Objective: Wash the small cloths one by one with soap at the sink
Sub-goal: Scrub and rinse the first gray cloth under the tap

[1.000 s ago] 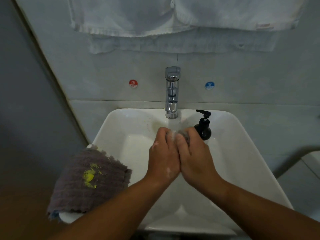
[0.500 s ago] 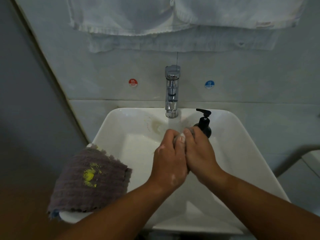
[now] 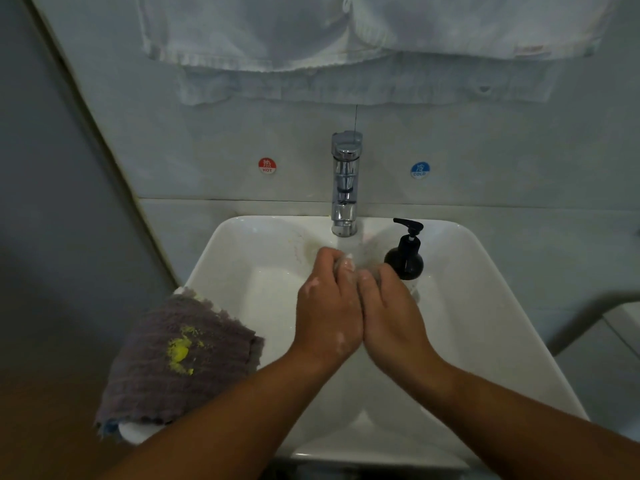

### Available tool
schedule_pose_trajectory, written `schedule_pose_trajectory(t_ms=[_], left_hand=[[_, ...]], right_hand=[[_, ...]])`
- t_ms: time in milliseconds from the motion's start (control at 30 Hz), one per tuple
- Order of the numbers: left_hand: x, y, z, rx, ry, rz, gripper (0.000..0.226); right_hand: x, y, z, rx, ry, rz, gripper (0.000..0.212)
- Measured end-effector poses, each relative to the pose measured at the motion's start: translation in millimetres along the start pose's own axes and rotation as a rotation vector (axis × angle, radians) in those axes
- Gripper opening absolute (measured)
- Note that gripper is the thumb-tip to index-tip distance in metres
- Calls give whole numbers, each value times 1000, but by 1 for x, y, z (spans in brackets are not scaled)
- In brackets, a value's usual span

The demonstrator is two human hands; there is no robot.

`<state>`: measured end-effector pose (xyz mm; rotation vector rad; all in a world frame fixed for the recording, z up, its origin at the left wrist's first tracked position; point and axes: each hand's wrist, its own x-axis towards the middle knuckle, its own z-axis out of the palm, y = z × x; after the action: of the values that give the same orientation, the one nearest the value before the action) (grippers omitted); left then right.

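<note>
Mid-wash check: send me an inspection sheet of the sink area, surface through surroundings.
Surface: white ceramic sink basin, faint yellowish mark below the chrome tap.
Job's things: small soapy cloth bunched between both hands, mostly hidden; grey ribbed cloth with a yellow stain draped over the basin's left rim; black pump soap bottle upright right of the tap.
Clutter: nothing seen.
Grippers: left hand and right hand side by side under the tap, fingers curled round that cloth, suds on skin.
Cables: nothing seen.
Surroundings: white towels hanging above; red HOT sticker and blue COLD sticker on the wall.
</note>
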<state>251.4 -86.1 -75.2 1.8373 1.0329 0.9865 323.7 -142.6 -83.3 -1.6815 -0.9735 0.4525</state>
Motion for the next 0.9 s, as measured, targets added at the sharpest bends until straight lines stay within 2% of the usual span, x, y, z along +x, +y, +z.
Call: schedule_pose_trajectory(t_ms=[67, 133, 233, 333, 433, 533, 600, 700, 800, 900], left_hand=[[6, -6, -2, 44, 39, -46, 19], [-1, -9, 1, 5, -38, -62, 22], [-17, -1, 3, -87, -136, -45, 26], [-13, 3, 1, -61, -85, 9, 22], [-2, -2, -2, -7, -6, -39, 20], [-7, -5, 0, -43, -61, -69, 24], [-17, 1, 3, -81, -96, -31, 26], [-16, 7, 0, -73, -77, 43, 23], [2, 1, -4, -13, 45, 8, 22], [-4, -1, -2, -20, -26, -23, 24]], right_hand=[[-10, -7, 1, -8, -28, -110, 20], [-5, -9, -2, -10, 11, -145, 18], [16, -2, -6, 3, 104, -22, 19], [14, 3, -3, 24, 62, 62, 25], [-6, -3, 1, -18, -23, -47, 21], [0, -7, -3, -39, -3, -122, 17], [15, -4, -8, -28, 65, -54, 16], [15, 1, -6, -1, 48, 41, 22], [-11, -7, 0, -9, -23, -92, 21], [-7, -13, -3, -7, 35, -165, 18]])
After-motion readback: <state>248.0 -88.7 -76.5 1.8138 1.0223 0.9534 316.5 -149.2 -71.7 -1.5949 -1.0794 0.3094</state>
